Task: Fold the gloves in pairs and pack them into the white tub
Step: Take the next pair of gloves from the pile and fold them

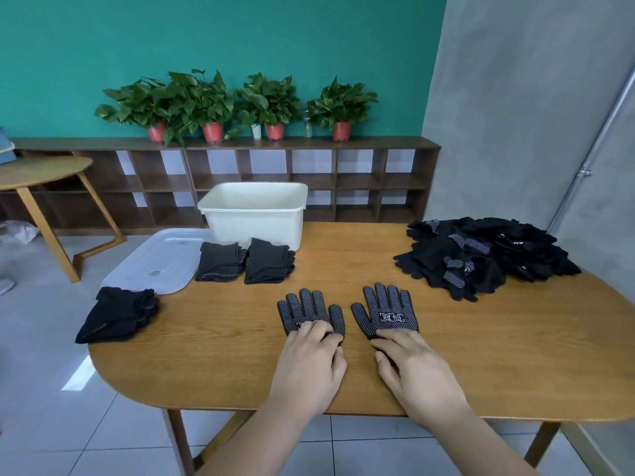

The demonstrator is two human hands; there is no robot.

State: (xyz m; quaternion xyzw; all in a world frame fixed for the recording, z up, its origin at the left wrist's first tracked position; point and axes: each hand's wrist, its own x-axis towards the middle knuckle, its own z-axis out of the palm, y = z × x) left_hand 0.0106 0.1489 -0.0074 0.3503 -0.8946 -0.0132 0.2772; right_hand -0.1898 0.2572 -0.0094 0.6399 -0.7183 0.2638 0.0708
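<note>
On our oval wooden table (220, 359), before a teal wall (240, 36), our left hand (309, 365) and right hand (417, 372) press relaxed fingers on two dotted gloves (388, 304) (palms up); the white tub (254, 219) stands beyond, by folded pairs (220, 259).

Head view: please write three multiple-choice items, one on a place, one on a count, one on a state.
1. Where is the loose glove pile?
A. on the right side of the table
B. on the shelf
C. on the floor
2. How many folded glove stacks lie on the table?
A. one
B. three
C. five
3. How do the two dotted gloves lie?
A. folded together
B. worn on hands
C. flat, side by side
Answers: 1 A, it sits by the right edge; 2 B, two before the white tub, one at the left edge; 3 C, the left hand and right hand rest on their cuffs.
</note>
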